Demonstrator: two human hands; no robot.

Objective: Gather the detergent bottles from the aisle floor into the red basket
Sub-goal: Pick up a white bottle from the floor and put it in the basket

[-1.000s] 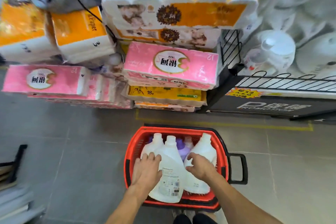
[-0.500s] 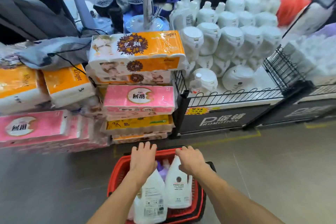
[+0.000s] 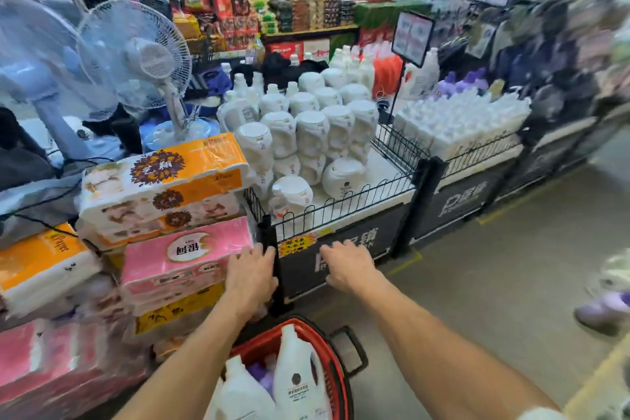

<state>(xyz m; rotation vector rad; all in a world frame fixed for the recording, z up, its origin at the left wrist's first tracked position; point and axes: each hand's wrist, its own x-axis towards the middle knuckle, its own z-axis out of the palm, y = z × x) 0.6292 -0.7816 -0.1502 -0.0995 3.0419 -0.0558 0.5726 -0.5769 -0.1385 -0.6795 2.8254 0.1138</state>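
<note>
The red basket (image 3: 335, 368) stands on the aisle floor at the bottom of the view, between my forearms. Upright inside it are white detergent bottles (image 3: 295, 382), with a purple bottle (image 3: 264, 377) partly hidden behind them. My left hand (image 3: 250, 274) hovers above and beyond the basket, palm down, fingers spread, holding nothing. My right hand (image 3: 347, 266) is level with it to the right, likewise empty with fingers loosely apart. Neither hand touches a bottle.
Stacked pink and orange tissue packs (image 3: 184, 259) rise at the left. A wire-fenced promotion bin (image 3: 341, 211) of white jugs stands straight ahead. Two fans (image 3: 143, 58) stand behind the packs. Someone's purple shoe (image 3: 603, 310) is at the right edge. Grey floor stretches to the right.
Both hands have lifted off the bottles in the basket and now hang empty above it. The view has tilted up, so the basket sits lower in frame.
</note>
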